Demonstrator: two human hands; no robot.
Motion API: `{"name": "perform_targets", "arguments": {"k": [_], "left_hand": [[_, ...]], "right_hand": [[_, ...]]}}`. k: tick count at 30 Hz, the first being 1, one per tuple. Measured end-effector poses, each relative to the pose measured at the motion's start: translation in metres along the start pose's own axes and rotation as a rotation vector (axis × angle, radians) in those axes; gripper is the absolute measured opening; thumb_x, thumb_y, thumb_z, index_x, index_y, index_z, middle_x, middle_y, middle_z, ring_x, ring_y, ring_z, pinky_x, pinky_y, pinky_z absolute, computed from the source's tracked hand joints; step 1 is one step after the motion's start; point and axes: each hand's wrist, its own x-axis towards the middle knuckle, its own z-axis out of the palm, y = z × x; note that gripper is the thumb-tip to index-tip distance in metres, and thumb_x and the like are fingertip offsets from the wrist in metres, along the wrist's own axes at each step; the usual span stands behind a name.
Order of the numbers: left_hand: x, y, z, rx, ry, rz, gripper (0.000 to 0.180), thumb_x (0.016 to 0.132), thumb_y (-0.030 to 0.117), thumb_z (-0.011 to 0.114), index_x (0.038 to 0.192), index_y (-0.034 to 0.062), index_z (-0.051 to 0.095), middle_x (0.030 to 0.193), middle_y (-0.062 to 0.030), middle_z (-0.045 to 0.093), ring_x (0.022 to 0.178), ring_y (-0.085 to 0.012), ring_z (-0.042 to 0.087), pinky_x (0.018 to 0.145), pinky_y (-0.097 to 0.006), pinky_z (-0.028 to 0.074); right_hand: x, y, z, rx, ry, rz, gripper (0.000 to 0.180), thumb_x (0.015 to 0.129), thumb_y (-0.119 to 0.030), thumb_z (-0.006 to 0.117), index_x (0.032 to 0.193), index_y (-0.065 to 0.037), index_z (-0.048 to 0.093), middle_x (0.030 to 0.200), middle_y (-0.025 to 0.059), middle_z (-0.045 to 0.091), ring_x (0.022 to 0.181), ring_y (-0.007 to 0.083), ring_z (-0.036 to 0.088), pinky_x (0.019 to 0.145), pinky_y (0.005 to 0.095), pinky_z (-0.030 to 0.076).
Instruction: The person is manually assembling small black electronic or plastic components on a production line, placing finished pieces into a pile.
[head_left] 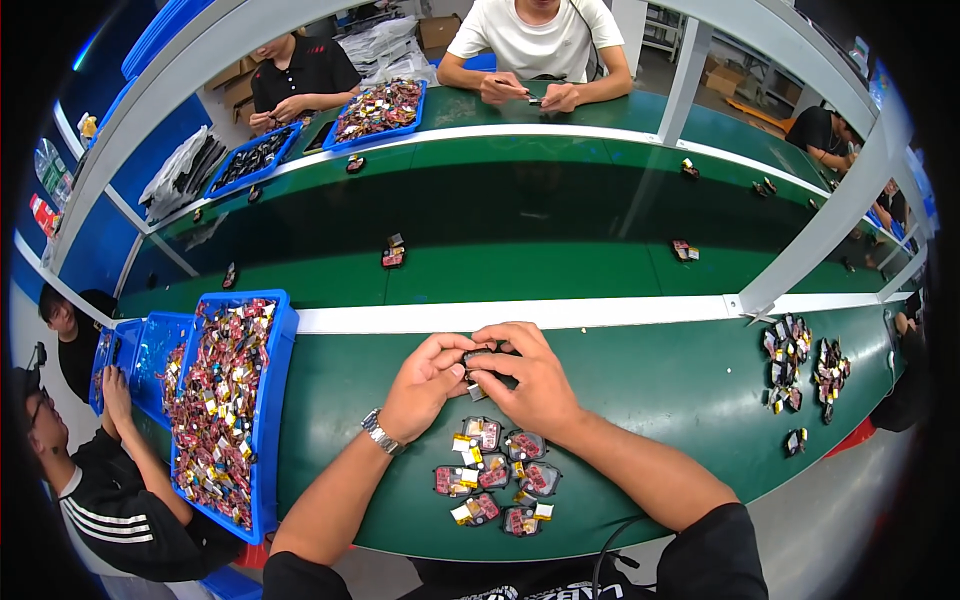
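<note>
Our left hand [425, 388] and right hand [528, 380], fingers curled nearly closed, pinch a dark casing [482, 354] on the far side of the loose assemblies [494, 472]. It should be light, stiff yet fragile, best held by its rim.

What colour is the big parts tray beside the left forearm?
The tray is blue, best seen in the head view.

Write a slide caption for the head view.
Left hand and right hand hold a small dark part over a green table, near a blue tray.
</note>
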Motion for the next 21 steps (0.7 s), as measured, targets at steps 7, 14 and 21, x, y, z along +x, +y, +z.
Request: {"name": "perform_targets", "arguments": {"k": [7, 14, 21], "left_hand": [[0.0000, 0.0005, 0.0013, 0.017, -0.017, 0.014, 0.029, 0.099, 0.001, 0.047, 0.129, 0.0023, 0.046, 0.129, -0.0128, 0.058, 0.116, -0.0172, 0.060, 0.096, -0.032, 0.052], [-0.0012, -0.0021, 0.0046, 0.020, 0.018, 0.072, 0.026, 0.099, -0.002, 0.045, 0.125, 0.0016, 0.046, 0.138, -0.0177, 0.053, 0.120, -0.0192, 0.057, 0.098, -0.032, 0.051], [-0.0008, -0.0031, 0.0020, 0.016, 0.027, 0.082, 0.024, 0.098, -0.001, 0.049, 0.121, 0.0049, 0.046, 0.140, -0.0206, 0.051, 0.120, -0.0220, 0.059, 0.098, -0.037, 0.052]], "right_hand": [[-0.0010, 0.0078, -0.0001, 0.076, -0.023, 0.045, 0.018, 0.079, -0.003, 0.073, 0.096, -0.008, 0.075, 0.120, 0.0067, 0.064, 0.110, 0.0259, 0.056, 0.089, 0.0359, 0.050], [-0.0021, 0.0023, 0.0016, 0.066, -0.055, 0.048, 0.019, 0.082, -0.005, 0.071, 0.100, -0.008, 0.074, 0.127, 0.0078, 0.060, 0.118, 0.0288, 0.052, 0.094, 0.0382, 0.048], [-0.0018, 0.0013, 0.0014, 0.027, 0.018, -0.010, 0.020, 0.080, -0.006, 0.074, 0.100, -0.008, 0.075, 0.128, 0.0094, 0.060, 0.118, 0.0294, 0.052, 0.093, 0.0386, 0.048]]}}
